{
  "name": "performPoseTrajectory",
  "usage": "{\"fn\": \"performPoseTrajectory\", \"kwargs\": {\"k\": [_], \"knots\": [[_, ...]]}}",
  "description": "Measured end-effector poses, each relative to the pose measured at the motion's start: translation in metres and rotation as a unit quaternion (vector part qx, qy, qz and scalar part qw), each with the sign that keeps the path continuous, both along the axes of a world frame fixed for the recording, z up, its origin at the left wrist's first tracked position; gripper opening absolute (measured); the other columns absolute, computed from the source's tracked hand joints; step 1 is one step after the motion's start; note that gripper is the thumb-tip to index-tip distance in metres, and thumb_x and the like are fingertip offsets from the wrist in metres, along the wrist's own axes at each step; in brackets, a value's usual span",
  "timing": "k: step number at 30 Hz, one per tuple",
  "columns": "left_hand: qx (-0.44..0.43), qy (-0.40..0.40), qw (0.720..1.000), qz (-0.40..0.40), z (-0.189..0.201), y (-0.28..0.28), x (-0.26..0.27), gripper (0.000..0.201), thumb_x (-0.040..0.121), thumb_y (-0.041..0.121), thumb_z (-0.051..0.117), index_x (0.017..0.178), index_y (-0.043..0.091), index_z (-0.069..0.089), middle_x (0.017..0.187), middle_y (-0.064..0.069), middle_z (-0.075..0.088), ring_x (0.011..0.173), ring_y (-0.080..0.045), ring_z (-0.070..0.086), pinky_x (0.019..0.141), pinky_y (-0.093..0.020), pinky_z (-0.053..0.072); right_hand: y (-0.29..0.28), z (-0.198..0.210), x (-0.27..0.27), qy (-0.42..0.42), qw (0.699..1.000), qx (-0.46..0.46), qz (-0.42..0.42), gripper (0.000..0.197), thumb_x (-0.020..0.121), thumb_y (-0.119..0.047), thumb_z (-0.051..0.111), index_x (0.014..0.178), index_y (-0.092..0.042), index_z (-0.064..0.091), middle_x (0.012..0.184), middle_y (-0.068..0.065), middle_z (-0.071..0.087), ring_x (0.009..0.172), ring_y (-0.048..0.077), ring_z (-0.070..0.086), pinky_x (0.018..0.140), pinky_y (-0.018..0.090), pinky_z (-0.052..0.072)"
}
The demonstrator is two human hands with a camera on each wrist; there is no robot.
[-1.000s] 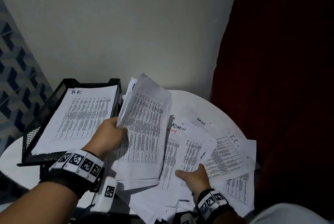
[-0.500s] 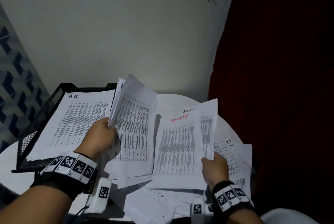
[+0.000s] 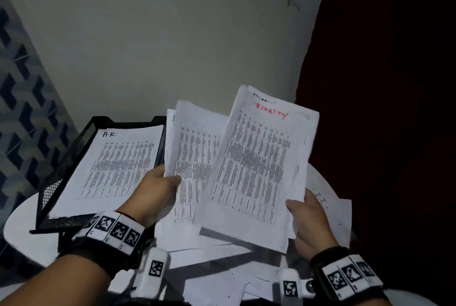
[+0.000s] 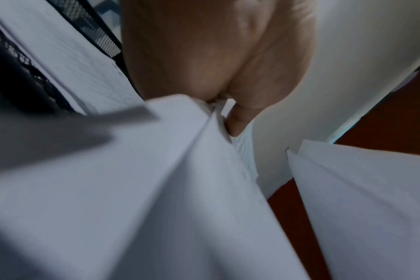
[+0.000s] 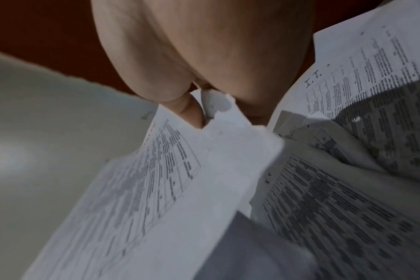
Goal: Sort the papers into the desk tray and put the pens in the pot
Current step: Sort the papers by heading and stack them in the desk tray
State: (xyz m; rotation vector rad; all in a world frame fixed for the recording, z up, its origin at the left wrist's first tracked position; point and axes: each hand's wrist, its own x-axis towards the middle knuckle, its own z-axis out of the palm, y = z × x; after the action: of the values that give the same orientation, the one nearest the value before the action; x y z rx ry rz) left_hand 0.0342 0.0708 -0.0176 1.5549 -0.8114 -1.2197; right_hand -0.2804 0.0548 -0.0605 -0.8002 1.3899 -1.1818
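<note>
My left hand (image 3: 160, 187) grips a sheaf of printed sheets (image 3: 192, 157) by its left edge, just right of the black mesh desk tray (image 3: 81, 137). The tray's top sheet (image 3: 116, 165) is headed "H.R". My right hand (image 3: 306, 216) pinches the lower right corner of another printed bundle (image 3: 256, 165) with red lettering at its top, held up and overlapping the left sheaf. In the right wrist view the thumb (image 5: 190, 111) presses on that bundle (image 5: 156, 189). The left wrist view has the left hand (image 4: 228, 106) pinching its sheaf (image 4: 156, 189). No pens or pot are in view.
Loose sheets (image 3: 328, 207), one headed "I.T.", lie scattered on the round white table (image 3: 17, 216) under and right of my hands. A pale wall stands behind the table. A dark red curtain (image 3: 382, 108) hangs at the right.
My right hand has picked a printed bundle up off the table pile and raised it toward the left sheaf. The left hand has kept its grip on its sheaf.
</note>
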Motion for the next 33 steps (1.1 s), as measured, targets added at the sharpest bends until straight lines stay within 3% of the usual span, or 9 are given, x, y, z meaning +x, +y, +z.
{"fn": "performPoseTrajectory", "kwargs": {"k": [4, 6, 8, 12, 17, 24, 28, 30, 33], "knots": [[-0.023, 0.096, 0.993, -0.060, 0.001, 0.004, -0.013, 0.033, 0.092, 0.005, 0.057, 0.123, 0.008, 0.069, 0.112, -0.023, 0.071, 0.096, -0.040, 0.065, 0.089, -0.049, 0.052, 0.011, -0.013, 0.020, 0.015, 0.997, 0.022, 0.072, 0.038, 0.099, -0.003, 0.059, 0.132, -0.023, 0.054, 0.120, 0.007, 0.071, 0.109, 0.029, 0.069, 0.087, 0.045, 0.060], [-0.023, 0.084, 0.993, -0.077, 0.002, 0.007, -0.020, 0.025, 0.100, 0.005, 0.052, 0.115, 0.005, 0.073, 0.103, -0.022, 0.076, 0.089, -0.038, 0.073, 0.081, -0.047, 0.059, 0.014, -0.016, 0.026, 0.009, 0.995, 0.031, 0.097, 0.038, 0.100, -0.007, 0.064, 0.133, -0.024, 0.055, 0.119, 0.001, 0.074, 0.110, 0.022, 0.071, 0.085, 0.035, 0.058], [-0.002, 0.060, 0.997, -0.051, 0.002, 0.008, -0.028, 0.033, 0.104, 0.035, 0.052, 0.108, 0.012, 0.075, 0.093, -0.013, 0.078, 0.083, -0.031, 0.074, 0.076, -0.042, 0.059, 0.014, -0.019, 0.030, 0.021, 0.993, 0.031, 0.116, 0.040, 0.101, -0.002, 0.060, 0.136, -0.022, 0.060, 0.117, -0.002, 0.078, 0.109, 0.019, 0.073, 0.092, 0.037, 0.058], [-0.016, 0.049, 0.996, -0.073, -0.003, 0.004, -0.028, 0.059, 0.097, 0.066, 0.042, 0.135, 0.025, 0.062, 0.123, 0.005, 0.069, 0.120, -0.025, 0.064, 0.108, -0.046, 0.046, 0.013, -0.017, 0.036, 0.030, 0.994, 0.021, 0.100, 0.037, 0.102, 0.001, 0.055, 0.128, -0.022, 0.067, 0.114, -0.003, 0.080, 0.107, 0.023, 0.075, 0.101, 0.050, 0.057], [-0.085, -0.127, 0.985, -0.078, -0.017, -0.003, -0.021, 0.026, 0.087, 0.029, 0.079, 0.110, 0.023, 0.070, 0.098, 0.001, 0.079, 0.093, -0.020, 0.076, 0.091, -0.051, 0.060, 0.017, 0.003, 0.041, 0.109, 0.988, -0.097, 0.055, 0.032, 0.100, -0.004, 0.063, 0.116, -0.031, 0.068, 0.098, -0.017, 0.079, 0.089, 0.001, 0.074, 0.076, 0.020, 0.057], [-0.127, -0.044, 0.989, -0.068, -0.010, 0.003, -0.024, 0.025, 0.087, 0.003, 0.076, 0.110, 0.013, 0.076, 0.106, -0.002, 0.080, 0.103, -0.021, 0.075, 0.101, -0.049, 0.055, 0.024, 0.015, 0.040, 0.015, 0.989, -0.141, 0.035, 0.016, 0.090, 0.004, 0.074, 0.105, -0.001, 0.073, 0.085, 0.001, 0.082, 0.079, 0.016, 0.079, 0.060, 0.019, 0.058], [-0.137, -0.011, 0.985, -0.102, -0.009, 0.008, -0.022, 0.049, 0.065, 0.020, 0.093, 0.109, 0.009, 0.073, 0.109, -0.012, 0.078, 0.106, -0.029, 0.074, 0.095, -0.052, 0.058, 0.025, 0.007, 0.041, -0.064, 0.985, -0.149, 0.053, 0.042, 0.074, -0.010, 0.089, 0.112, -0.005, 0.073, 0.107, 0.014, 0.080, 0.104, 0.034, 0.076, 0.086, 0.047, 0.062], [-0.147, -0.037, 0.982, -0.115, -0.007, 0.009, -0.023, 0.036, 0.076, 0.001, 0.084, 0.107, 0.013, 0.073, 0.105, -0.009, 0.079, 0.104, -0.024, 0.074, 0.090, -0.041, 0.061, 0.024, 0.004, 0.039, -0.094, 0.983, -0.145, 0.053, 0.054, 0.066, -0.019, 0.092, 0.115, -0.010, 0.071, 0.113, 0.019, 0.077, 0.110, 0.039, 0.073, 0.097, 0.062, 0.056], [-0.133, -0.054, 0.981, -0.127, -0.008, 0.009, -0.024, 0.041, 0.085, -0.015, 0.067, 0.113, 0.014, 0.071, 0.104, -0.004, 0.080, 0.102, -0.017, 0.075, 0.087, -0.032, 0.061, 0.022, 0.000, 0.038, -0.111, 0.982, -0.142, 0.052, 0.050, 0.069, -0.013, 0.086, 0.116, -0.013, 0.069, 0.116, 0.019, 0.075, 0.113, 0.041, 0.071, 0.097, 0.066, 0.055]]}}
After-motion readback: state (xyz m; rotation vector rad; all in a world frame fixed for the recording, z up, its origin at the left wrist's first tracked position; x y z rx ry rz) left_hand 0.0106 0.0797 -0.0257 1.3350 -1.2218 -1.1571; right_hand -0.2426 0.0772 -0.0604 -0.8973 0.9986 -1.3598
